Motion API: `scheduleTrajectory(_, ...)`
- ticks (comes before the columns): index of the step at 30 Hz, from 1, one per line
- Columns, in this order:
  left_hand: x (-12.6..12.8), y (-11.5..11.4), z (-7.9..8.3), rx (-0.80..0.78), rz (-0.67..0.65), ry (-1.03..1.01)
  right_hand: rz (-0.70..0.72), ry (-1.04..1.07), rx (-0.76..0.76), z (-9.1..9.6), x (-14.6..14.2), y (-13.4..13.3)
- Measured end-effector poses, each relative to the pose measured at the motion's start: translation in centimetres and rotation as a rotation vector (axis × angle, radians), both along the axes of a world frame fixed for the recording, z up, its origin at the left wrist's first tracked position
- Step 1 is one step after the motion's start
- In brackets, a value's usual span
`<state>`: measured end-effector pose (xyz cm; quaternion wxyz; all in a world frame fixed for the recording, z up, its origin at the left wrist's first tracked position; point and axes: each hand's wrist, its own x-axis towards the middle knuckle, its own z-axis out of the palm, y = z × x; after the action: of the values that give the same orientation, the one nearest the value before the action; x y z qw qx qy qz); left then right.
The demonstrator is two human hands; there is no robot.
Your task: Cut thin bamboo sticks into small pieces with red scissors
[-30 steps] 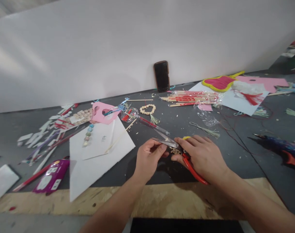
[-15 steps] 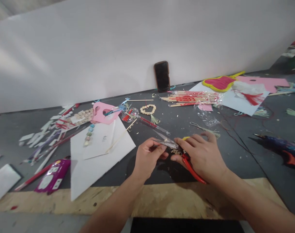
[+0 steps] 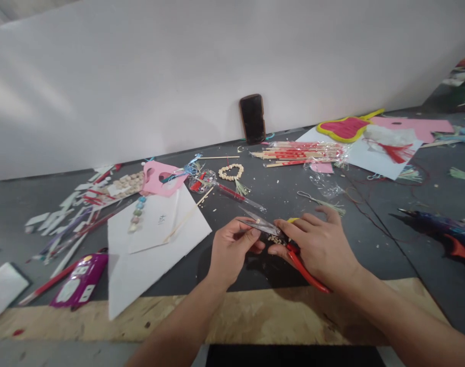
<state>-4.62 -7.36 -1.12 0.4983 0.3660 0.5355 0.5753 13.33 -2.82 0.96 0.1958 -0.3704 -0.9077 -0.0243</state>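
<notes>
My right hand is wrapped round red-handled scissors; their metal blades stick out to the left, toward my left hand. My left hand is pinched closed on something small right at the blade tips, too small to name. A little cluster of pale wooden beads lies on the dark table just under the blades. Both hands hover low over the table near its plywood front edge.
White paper sheets lie left of my hands, with a purple packet and paper scraps beyond. Further back are a bead heart, a bag of sticks, a phone against the wall, and a glue gun at right.
Both hands have stayed in place with the scissors; the fingers of my right hand have spread a little. The view has shifted slightly.
</notes>
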Motion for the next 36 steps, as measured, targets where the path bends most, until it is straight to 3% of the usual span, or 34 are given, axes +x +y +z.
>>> scheduleTrajectory(8, -0.41, 0.01, -0.10, 0.020, -0.074, 0.025, 0.014, 0.008, 0.028, -0.05, -0.02, 0.21)
scheduleTrajectory(21, -0.36, 0.43, -0.24, 0.026, 0.029, 0.055, 0.004, -0.024, -0.030, 0.04, -0.20, 0.25)
scheduleTrajectory(29, -0.37, 0.35, 0.06, 0.151, -0.036, 0.094, 0.025, -0.024, -0.072, -0.10, -0.11, 0.05)
scheduleTrajectory(36, -0.34, 0.28, 0.06, 0.118, -0.015, 0.146, 0.026, 0.001, -0.002, -0.01, -0.11, 0.12)
